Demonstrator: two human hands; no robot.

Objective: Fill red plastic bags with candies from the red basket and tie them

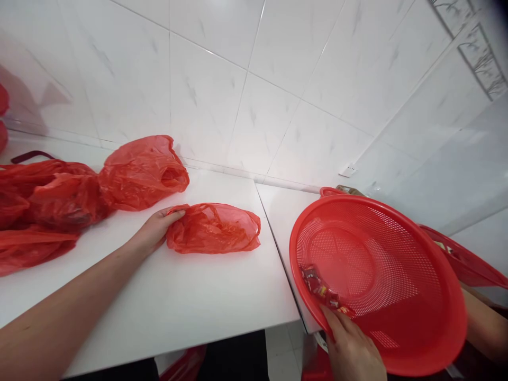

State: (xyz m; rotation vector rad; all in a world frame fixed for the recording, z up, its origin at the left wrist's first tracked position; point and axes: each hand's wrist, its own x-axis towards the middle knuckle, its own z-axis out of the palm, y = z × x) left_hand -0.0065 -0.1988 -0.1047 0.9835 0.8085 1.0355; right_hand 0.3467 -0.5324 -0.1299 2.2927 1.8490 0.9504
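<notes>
My left hand (161, 226) pinches the gathered left end of a thin red plastic bag (214, 228), which lies on the white table with its mouth partly spread to the right. My right hand (355, 346) grips the near rim of a large red plastic colander (397, 264), its fingers closed over the edge. Tilted toward the bag, the colander holds a small heap of wrapped sweets (317, 283) at its lower left side, close to my right fingers. The sweets' exact kind is too small to tell.
Several red plastic bags (143, 172) sit at the left against the tiled wall (206, 95). A seam runs between the white table (190, 296) and a second surface (278, 206). Another person's arm (486, 323) and a second red basket (472, 259) are at the right.
</notes>
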